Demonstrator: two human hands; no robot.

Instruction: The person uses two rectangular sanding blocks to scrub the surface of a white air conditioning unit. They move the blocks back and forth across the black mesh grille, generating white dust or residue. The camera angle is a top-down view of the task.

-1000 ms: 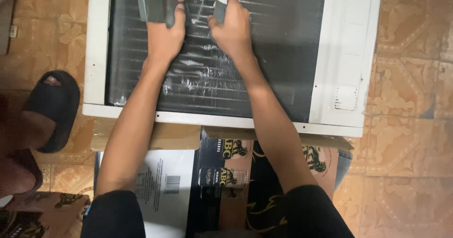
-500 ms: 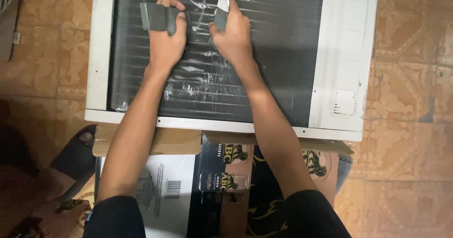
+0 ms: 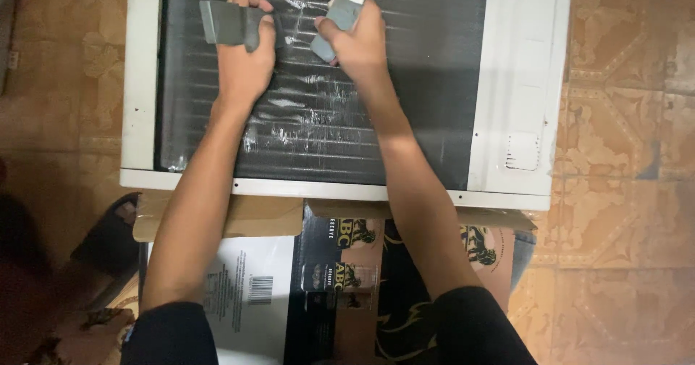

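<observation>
Left hand (image 3: pixel 242 64): fingers curled and clamped on a flat grey comb-like tool (image 3: pixel 226 23), the tool sticking out to the left of the fist, its long axis roughly level across the picture. Heel of the hand rests on the dark finned coil face (image 3: pixel 405 82).

Right hand (image 3: pixel 360 45): closed around a second grey tool (image 3: pixel 334 23) with a pale end, long axis slanting from lower left up to upper right, lower tip touching the fins. The tip sits in the gap between the two hands, just beside a patch of bent, shiny fins (image 3: pixel 304 115) running down the middle of the coil.

The two hands are near each other at the top of the coil, left hand toward the left edge, right hand nearer the centre. The damaged streak lies below and between them, so both are about equally close; the right tool's tip is nearer it.

Outward: white frame (image 3: pixel 517 82) of the unit around the coil, lying flat. Beneath its near edge, flattened printed cardboard (image 3: pixel 340 263). Patterned brown tile floor (image 3: pixel 622 119) around. A dark sandal (image 3: pixel 108 238), blurred, at the lower left.
</observation>
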